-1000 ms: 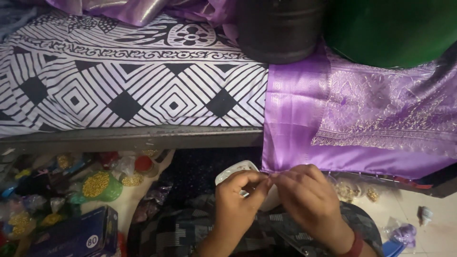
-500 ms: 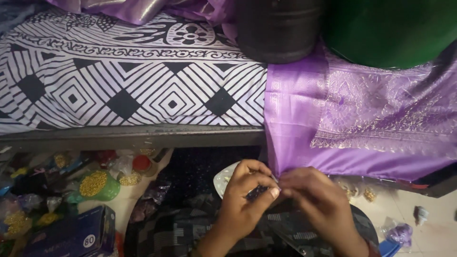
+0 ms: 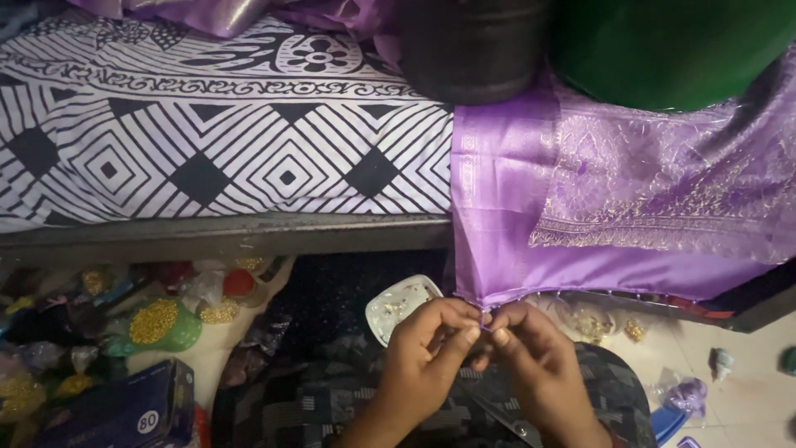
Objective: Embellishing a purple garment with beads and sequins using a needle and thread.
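1. hanging off the bed, the purple cloth [image 3: 531, 249] has gold patterns, and its bottom corner comes down to where both hands meet
2. the left hand [image 3: 427, 353] pinches that corner edge between thumb and fingers, curled in tight
3. the right hand [image 3: 531, 365] is curled too, its fingertips pressed close against the left ones at the same spot; it seems to pinch something tiny there, too small to make out
4. to do this bit well, i think the hands should stay close together, hold the edge flat and firm, and pull gently so the cloth does not slide off the bed
5. just beside the left hand sits a small white dish [image 3: 402, 307] with tiny bits in it
6. under the hands is a dark checked cloth [image 3: 332, 398] on the person's lap, with what looks like scissors [image 3: 506, 419] lying on it
7. on the bed, a black and white sheet [image 3: 207, 141] with diamond shapes lies next to the purple cloth
8. further left on the floor are a green tub of gold beads [image 3: 162, 323], a red lid [image 3: 239, 284], and a dark blue box [image 3: 124, 411]
9. at the top sit a black round thing [image 3: 473, 50] and a big green thing [image 3: 672, 50], resting on the purple cloth
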